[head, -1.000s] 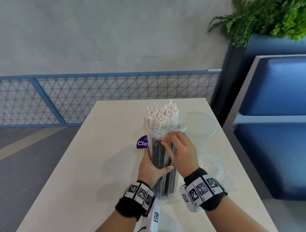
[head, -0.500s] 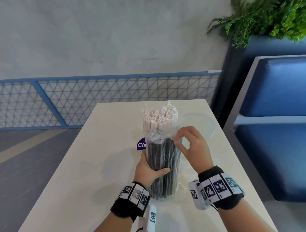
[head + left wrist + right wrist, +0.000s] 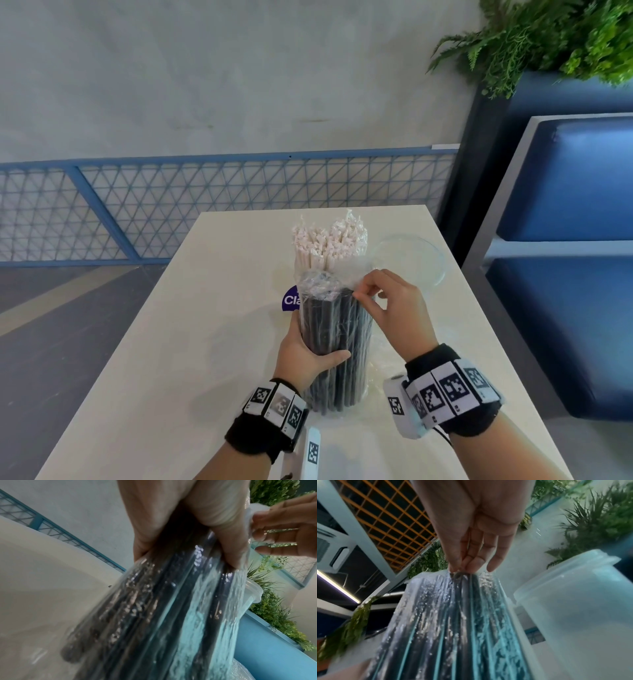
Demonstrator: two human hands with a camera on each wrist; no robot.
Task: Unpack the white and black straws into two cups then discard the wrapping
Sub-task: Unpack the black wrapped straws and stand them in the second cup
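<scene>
Table (image 3: 191, 342); right wrist alone shows ceiling grid (image 3: 388, 513).

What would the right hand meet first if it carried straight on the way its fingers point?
Probably the white straws: the right hand, pinching the plastic wrap atop the black straws, points up and left toward them. Depth is unclear; the fingers might pass in front.

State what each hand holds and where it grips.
Left hand grips the wrapped black straws around mid-bundle. Right hand pinches the plastic wrapping at the bundle's top edge.
</scene>
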